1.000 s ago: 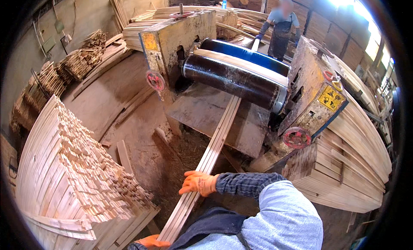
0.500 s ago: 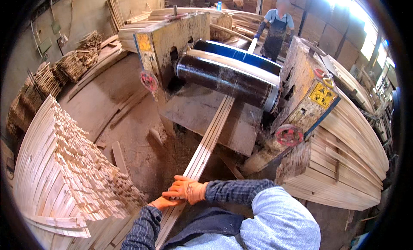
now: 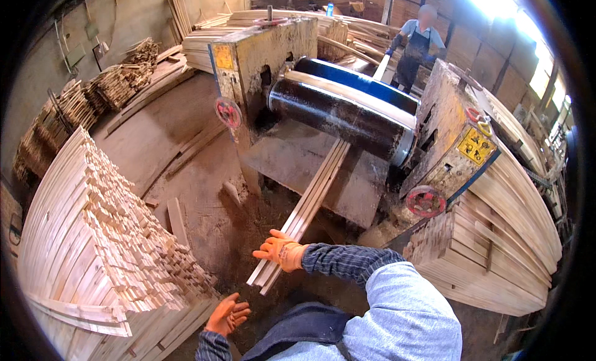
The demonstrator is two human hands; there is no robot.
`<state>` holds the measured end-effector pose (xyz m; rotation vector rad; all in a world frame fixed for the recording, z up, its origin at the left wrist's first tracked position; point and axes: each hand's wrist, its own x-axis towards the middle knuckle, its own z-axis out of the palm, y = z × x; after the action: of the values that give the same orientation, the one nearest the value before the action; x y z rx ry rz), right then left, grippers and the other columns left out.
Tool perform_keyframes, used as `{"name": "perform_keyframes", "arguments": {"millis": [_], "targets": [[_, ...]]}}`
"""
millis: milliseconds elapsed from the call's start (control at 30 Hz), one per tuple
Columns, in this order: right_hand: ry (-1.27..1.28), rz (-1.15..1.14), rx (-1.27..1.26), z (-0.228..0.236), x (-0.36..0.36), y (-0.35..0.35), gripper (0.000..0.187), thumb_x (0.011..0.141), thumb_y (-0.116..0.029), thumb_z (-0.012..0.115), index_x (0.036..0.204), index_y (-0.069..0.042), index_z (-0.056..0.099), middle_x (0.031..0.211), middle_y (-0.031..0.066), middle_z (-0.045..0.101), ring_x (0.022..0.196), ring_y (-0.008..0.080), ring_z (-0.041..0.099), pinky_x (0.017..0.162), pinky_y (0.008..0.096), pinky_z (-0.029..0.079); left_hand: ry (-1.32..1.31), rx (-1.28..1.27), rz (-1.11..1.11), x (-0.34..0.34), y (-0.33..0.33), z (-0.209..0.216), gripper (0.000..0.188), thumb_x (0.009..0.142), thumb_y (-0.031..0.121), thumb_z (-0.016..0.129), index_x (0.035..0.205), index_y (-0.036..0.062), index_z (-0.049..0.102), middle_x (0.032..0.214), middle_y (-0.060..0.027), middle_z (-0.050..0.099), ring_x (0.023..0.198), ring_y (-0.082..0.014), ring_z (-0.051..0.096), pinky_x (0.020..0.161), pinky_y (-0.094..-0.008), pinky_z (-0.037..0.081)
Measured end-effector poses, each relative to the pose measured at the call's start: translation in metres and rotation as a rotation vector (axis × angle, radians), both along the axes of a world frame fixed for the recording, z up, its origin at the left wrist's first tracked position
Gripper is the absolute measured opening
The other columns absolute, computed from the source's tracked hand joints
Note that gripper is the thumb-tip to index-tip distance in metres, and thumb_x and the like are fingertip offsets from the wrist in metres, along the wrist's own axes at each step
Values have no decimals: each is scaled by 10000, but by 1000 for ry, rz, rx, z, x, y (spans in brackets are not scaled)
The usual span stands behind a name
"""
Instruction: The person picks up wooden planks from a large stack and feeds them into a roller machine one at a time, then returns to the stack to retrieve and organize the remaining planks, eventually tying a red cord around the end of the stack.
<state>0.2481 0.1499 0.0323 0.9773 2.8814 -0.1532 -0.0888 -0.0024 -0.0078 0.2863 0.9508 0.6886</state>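
Several long, narrow wooden strips (image 3: 313, 198) lie side by side, running from under the dark roller (image 3: 332, 115) of a large machine towards me. My right hand (image 3: 282, 250), in an orange glove, grips them from above, a little short of their near ends. Those ends stick out past the machine's metal bed (image 3: 282, 159). My left hand (image 3: 228, 314), also gloved in orange, is apart from the strips, lower and to the left. It is open and holds nothing, its fingers spread beside the left stack of strips (image 3: 133, 237).
Worn side housings (image 3: 245, 69) with red handwheels (image 3: 426, 201) flank the rollers. Another wood stack (image 3: 490, 255) stands at the right. Beyond the machine, a co-worker in an apron (image 3: 415, 53) has a hand at a pale strip (image 3: 382, 68). Loose boards (image 3: 177, 221) lie on the dusty floor.
The strips have moved forward under the roller, bringing their near ends into view. My left hand has let go and dropped down leftwards. My right hand has shifted slightly forward. The view has shifted a little.
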Motion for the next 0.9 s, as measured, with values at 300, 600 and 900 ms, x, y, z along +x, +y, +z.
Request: {"name": "perform_keyframes", "arguments": {"millis": [300,600,900], "targets": [[3,-246,109,-11,76,62,747,814,-165,662,1537,-163,472,1509,119,536,1445,340,445,1275,535,201,21,-64,389,9,-52,-46,616,1009,311,699,1525,82,454,1308,-205,663,1125,-355,701,849,-450,666],[319,-797,236,-29,75,65,680,859,-138,678,1503,-77,470,1598,176,427,1495,396,354,1241,516,311,341,-69,482,0,-91,-18,557,1013,344,688,1475,91,507,1360,-131,658,1158,-258,677,913,-364,556],[429,-521,-322,-59,-67,-67,724,887,-260,730,1533,-68,465,1607,188,422,1466,398,415,1194,475,404,524,141,808,-91,-138,41,527,996,346,710,1444,129,540,1359,-133,673,1251,-281,649,1056,-437,490]]}}
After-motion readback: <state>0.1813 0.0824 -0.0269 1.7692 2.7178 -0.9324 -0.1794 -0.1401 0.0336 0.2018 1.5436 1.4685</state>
